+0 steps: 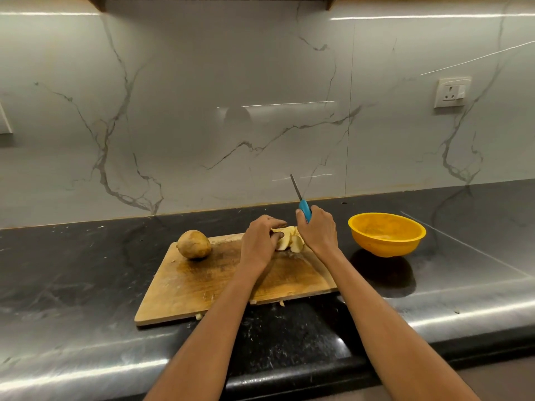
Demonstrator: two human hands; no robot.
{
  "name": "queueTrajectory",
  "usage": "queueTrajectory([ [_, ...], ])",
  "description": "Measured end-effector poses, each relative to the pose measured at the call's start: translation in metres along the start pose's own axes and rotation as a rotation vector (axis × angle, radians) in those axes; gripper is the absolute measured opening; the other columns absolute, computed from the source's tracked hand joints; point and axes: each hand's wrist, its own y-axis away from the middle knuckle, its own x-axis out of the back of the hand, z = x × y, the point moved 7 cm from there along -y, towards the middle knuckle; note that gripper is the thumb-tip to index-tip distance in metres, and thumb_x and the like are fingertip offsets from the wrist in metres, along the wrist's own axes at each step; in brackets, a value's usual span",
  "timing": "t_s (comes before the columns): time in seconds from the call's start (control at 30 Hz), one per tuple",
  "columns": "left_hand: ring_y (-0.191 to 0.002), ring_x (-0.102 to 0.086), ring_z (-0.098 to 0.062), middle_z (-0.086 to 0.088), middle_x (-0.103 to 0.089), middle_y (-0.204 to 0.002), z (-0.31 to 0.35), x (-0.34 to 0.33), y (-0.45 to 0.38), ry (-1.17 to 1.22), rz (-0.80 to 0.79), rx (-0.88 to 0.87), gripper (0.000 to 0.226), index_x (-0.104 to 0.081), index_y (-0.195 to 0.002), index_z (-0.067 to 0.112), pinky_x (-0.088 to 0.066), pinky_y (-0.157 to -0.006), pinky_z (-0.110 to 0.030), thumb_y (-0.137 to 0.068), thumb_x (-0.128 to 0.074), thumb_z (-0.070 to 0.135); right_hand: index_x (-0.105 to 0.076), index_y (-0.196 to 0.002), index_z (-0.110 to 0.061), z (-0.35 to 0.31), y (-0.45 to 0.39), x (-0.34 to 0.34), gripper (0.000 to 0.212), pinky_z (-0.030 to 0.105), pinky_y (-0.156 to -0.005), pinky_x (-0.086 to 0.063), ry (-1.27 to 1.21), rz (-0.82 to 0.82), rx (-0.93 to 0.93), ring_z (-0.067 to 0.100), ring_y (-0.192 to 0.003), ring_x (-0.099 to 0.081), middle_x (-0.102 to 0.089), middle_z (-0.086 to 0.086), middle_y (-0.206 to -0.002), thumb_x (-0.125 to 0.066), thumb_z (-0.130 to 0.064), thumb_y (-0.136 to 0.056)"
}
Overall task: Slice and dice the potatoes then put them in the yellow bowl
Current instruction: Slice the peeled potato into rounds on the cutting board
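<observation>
A wooden cutting board (pixel 220 287) lies on the black counter. A whole brown potato (pixel 194 244) rests at its far left corner. Pale potato slices (pixel 286 240) stand bunched at the board's far right part. My left hand (pixel 259 241) grips the slices from the left, fingers curled over them. My right hand (pixel 318 230) is shut on a knife (pixel 301 199) with a blue handle, its blade pointing up and away, tip clear of the slices. The yellow bowl (pixel 386 234) stands on the counter to the right of the board, about a hand's width from my right hand.
The black stone counter (pixel 86 270) runs left to right, its front edge close to me. A marble backsplash (pixel 202 125) rises behind the board, with a wall socket (pixel 451 92) at the right. Small potato scraps (pixel 199 315) lie at the board's near edge.
</observation>
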Motion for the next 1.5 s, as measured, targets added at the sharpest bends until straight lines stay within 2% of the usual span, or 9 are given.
queueTrajectory([
  [0.2,-0.099,-0.061,-0.015,-0.003,-0.064,-0.114,-0.027,0.035,0.006,0.014,0.088,0.056,0.031,-0.066,-0.115,0.018,-0.051,-0.086,-0.028,-0.086,-0.064,0.009,-0.056,-0.096,-0.004,0.001,0.004,-0.001,0.031,0.017,-0.052,-0.033,0.007,-0.020,-0.005,0.009,-0.062,-0.044,-0.051,0.004,-0.078,-0.048,-0.033,-0.098],
  [0.33,-0.114,-0.052,-0.021,-0.005,-0.060,-0.122,-0.056,0.075,0.018,-0.162,0.211,0.159,0.036,-0.062,-0.120,0.018,-0.039,-0.102,-0.039,-0.086,-0.064,0.009,-0.058,-0.098,-0.002,0.002,0.008,-0.003,0.033,0.017,-0.051,-0.033,0.014,-0.018,0.007,0.009,-0.061,-0.046,-0.052,0.004,-0.077,-0.049,-0.034,-0.098],
  [0.43,-0.127,-0.033,-0.027,-0.007,-0.044,-0.137,-0.082,0.096,0.033,-0.283,0.277,0.428,0.052,-0.052,-0.131,0.021,-0.025,-0.106,-0.047,-0.082,-0.069,0.029,-0.057,-0.103,-0.002,-0.005,0.014,-0.002,0.031,0.014,-0.049,-0.031,0.063,-0.011,0.079,0.008,-0.061,-0.048,-0.054,0.003,-0.078,-0.049,-0.032,-0.098],
  [0.53,-0.129,-0.028,-0.033,-0.014,-0.032,-0.143,-0.109,0.096,0.049,-0.076,0.222,0.747,0.076,-0.039,-0.139,0.015,-0.032,-0.101,-0.046,-0.077,-0.072,0.044,-0.057,-0.106,-0.002,-0.012,0.019,-0.002,0.031,0.012,-0.049,-0.033,0.075,-0.013,0.144,0.007,-0.057,-0.048,-0.055,0.002,-0.077,-0.050,-0.031,-0.098],
  [0.6,-0.126,-0.033,-0.035,-0.016,-0.036,-0.140,-0.118,0.092,0.053,0.029,0.221,0.812,0.077,-0.037,-0.139,0.013,-0.037,-0.097,-0.044,-0.077,-0.073,0.040,-0.057,-0.107,-0.003,-0.015,0.021,-0.002,0.031,0.012,-0.049,-0.033,0.069,-0.009,0.164,0.006,-0.055,-0.047,-0.055,0.002,-0.077,-0.050,-0.031,-0.098],
  [0.83,-0.118,-0.046,-0.030,-0.015,-0.047,-0.130,-0.118,0.089,0.053,0.094,0.225,0.723,0.068,-0.041,-0.132,0.011,-0.041,-0.094,-0.038,-0.076,-0.074,0.034,-0.056,-0.108,-0.003,-0.020,0.022,-0.008,0.031,0.011,-0.051,-0.033,0.038,-0.049,0.185,0.007,-0.057,-0.048,-0.056,0.003,-0.080,-0.050,-0.031,-0.098],
  [1.07,-0.112,-0.046,-0.021,-0.003,-0.044,-0.128,-0.086,0.057,0.037,0.278,-0.175,0.425,0.052,-0.048,-0.125,0.026,-0.047,-0.095,-0.039,-0.078,-0.071,0.027,-0.056,-0.106,-0.004,-0.033,0.030,-0.019,0.031,0.013,-0.051,-0.034,-0.014,-0.110,0.228,0.009,-0.063,-0.050,-0.055,0.002,-0.080,-0.049,-0.033,-0.098],
  [1.23,-0.111,-0.048,-0.024,-0.007,-0.046,-0.128,-0.081,0.049,0.039,0.427,-0.313,0.468,0.059,-0.050,-0.120,0.031,-0.048,-0.095,-0.040,-0.062,-0.061,0.032,-0.056,-0.103,-0.007,-0.036,0.034,-0.024,0.030,0.013,-0.055,-0.035,-0.060,-0.154,0.212,0.008,-0.061,-0.048,-0.055,0.001,-0.081,-0.048,-0.035,-0.098],
  [1.5,-0.116,-0.043,-0.022,0.003,-0.039,-0.128,-0.086,0.041,0.035,0.298,-0.376,0.415,0.058,-0.041,-0.124,0.037,-0.043,-0.100,-0.045,-0.076,-0.074,0.035,-0.055,-0.096,-0.008,-0.033,0.040,-0.019,0.031,0.014,-0.056,-0.035,-0.117,-0.180,0.152,0.008,-0.062,-0.047,-0.053,-0.001,-0.077,-0.047,-0.038,-0.098],
])
